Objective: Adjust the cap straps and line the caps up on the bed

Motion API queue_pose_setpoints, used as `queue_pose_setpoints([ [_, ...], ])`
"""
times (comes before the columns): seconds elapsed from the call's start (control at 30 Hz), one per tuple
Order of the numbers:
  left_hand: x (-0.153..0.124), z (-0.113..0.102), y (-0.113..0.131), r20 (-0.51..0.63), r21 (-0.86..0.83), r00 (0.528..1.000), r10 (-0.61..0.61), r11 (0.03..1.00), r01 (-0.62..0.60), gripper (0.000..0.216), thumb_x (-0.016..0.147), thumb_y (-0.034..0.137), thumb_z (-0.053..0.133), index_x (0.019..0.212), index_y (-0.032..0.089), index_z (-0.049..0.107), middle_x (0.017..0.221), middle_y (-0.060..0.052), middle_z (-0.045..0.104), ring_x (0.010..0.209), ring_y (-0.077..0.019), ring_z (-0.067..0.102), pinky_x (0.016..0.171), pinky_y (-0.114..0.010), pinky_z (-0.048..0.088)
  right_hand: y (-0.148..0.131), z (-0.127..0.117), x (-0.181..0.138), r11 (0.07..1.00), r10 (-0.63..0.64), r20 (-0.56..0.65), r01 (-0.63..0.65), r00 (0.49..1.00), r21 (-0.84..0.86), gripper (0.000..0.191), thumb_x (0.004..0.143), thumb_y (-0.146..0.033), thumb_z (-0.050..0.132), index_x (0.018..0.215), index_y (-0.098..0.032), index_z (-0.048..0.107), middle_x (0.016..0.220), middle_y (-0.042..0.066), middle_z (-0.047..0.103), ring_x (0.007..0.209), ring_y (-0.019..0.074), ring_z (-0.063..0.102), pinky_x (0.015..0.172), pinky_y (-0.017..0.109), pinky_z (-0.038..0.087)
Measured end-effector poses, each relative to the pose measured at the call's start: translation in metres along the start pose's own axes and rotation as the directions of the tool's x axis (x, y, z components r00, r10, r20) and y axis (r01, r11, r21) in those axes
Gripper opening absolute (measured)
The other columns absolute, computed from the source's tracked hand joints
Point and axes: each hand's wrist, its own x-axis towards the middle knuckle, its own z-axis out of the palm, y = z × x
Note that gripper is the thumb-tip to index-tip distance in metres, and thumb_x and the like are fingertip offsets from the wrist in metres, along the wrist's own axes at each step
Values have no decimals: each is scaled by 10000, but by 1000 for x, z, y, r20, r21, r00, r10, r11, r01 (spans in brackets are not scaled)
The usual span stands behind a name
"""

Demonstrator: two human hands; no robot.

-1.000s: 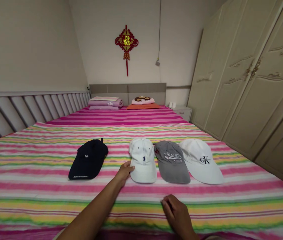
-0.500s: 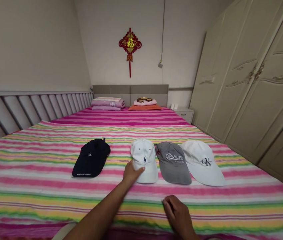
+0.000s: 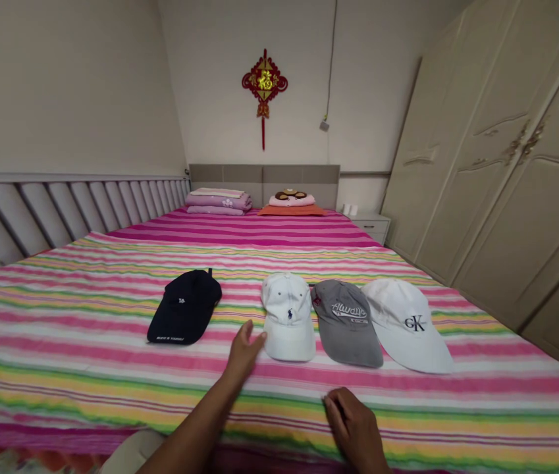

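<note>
The white cap with the small dark emblem (image 3: 289,329) lies on the striped bed (image 3: 111,368), brim toward the near side. Just left of that brim is the left hand (image 3: 248,345), thumb and fingers apart, gripping nothing; I cannot tell whether the thumb tip touches the cap. The right hand (image 3: 353,424), nearer and farther right, has its fingers curled into a loose fist. Close on the emblem cap's right lies the gray cap (image 3: 351,339), then the white CK cap (image 3: 410,339), touching the gray one. The dark cap (image 3: 185,313) lies well apart on the left. Far off, folded purple bedding (image 3: 217,203) sits before the headboard (image 3: 303,179).
</note>
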Motion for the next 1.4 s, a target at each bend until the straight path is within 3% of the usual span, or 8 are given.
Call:
queue_pose_setpoints([
  [0.1, -6, -42, -6, -117, -262, 985, -127, 961, 93, 291, 714, 195, 584, 991, 150, 507, 1038, -129, 601, 918, -181, 598, 820, -306, 456, 1, 1, -2, 1000, -11, -5, 11, 1000, 1, 213, 853, -304, 390, 700, -203, 499, 594, -3, 556, 504, 127, 536, 496, 223, 374],
  [0.2, -13, -85, -8, -230, -460, 937, -264, 878, 134, 58, 768, 121, 491, 815, 144, 516, 769, -67, 627, 706, -136, 630, 747, -315, 495, 3, 2, -5, 1000, -23, -12, 23, 1000, -13, 206, 847, -320, 398, 715, -207, 508, 598, -4, 568, 506, 131, 549, 495, 224, 382],
  [0.3, -15, -117, -7, -340, -575, 870, -358, 811, 109, 103, 789, 98, 461, 702, 146, 486, 638, -21, 588, 603, -103, 614, 700, -282, 505, 3, 0, -5, 999, -30, -4, 30, 1000, -32, 195, 841, -332, 408, 732, -211, 516, 607, -4, 585, 509, 133, 563, 498, 223, 392],
  [0.4, -12, -134, -4, -421, -622, 812, -404, 780, 66, 111, 795, 130, 484, 686, 151, 489, 607, 6, 571, 552, -84, 596, 646, -241, 498, 1, -1, -4, 998, -38, -5, 38, 999, -45, 207, 841, -347, 403, 734, -213, 519, 607, 1, 596, 504, 135, 572, 495, 224, 400],
  [0.8, 8, -141, 4, -396, -658, 788, -471, 744, 113, 125, 700, 179, 623, 641, 134, 523, 554, 6, 564, 489, -99, 580, 559, -238, 473, -2, -2, -3, 998, -35, -20, 33, 999, -57, 210, 829, -355, 405, 727, -218, 527, 600, 13, 615, 484, 149, 585, 476, 232, 410],
  [0.97, 15, -137, 12, -453, -652, 777, -438, 757, 48, 131, 682, 134, 624, 651, 147, 498, 503, 46, 536, 408, -62, 522, 465, -185, 425, 1, 1, -5, 998, -28, -12, 28, 1000, -58, 198, 835, -349, 406, 732, -220, 515, 605, 8, 611, 489, 146, 583, 480, 232, 409],
  [1.17, 24, -136, 38, -418, -685, 870, -261, 720, -114, 188, 671, 46, 569, 582, 158, 447, 447, 65, 509, 412, -61, 516, 507, -192, 454, 3, 1, -6, 997, -13, -1, 13, 1000, -72, 190, 831, -353, 415, 732, -220, 507, 598, 7, 610, 487, 154, 584, 487, 242, 410],
  [1.4, 6, -135, 60, -289, -780, 957, -28, 586, -219, 109, 676, 73, 583, 727, 167, 565, 660, 26, 639, 613, -83, 600, 631, -208, 492, 2, 1, -5, 999, -6, 1, 6, 1000, -49, 200, 823, -363, 417, 725, -220, 518, 603, 14, 619, 486, 157, 587, 478, 239, 413],
])
